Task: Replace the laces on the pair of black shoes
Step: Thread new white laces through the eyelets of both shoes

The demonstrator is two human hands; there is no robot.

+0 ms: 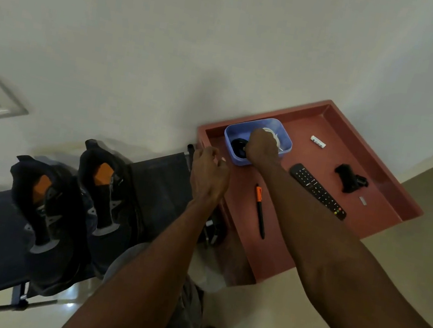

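While both black shoes (71, 214) sit unlaced on the rack (161, 183), relacing has not begun; left hand (208, 174) hovers loosely curled, empty; right hand (261, 148) grips white laces (272, 134) inside the blue tub (243, 128).

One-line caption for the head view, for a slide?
Right hand reaches into blue tub on red tray; black shoes wait.

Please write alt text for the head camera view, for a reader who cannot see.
The right hand reaches into a blue tub on a red tray; the left hand hovers beside it. Two black shoes stand on a dark rack to the left.
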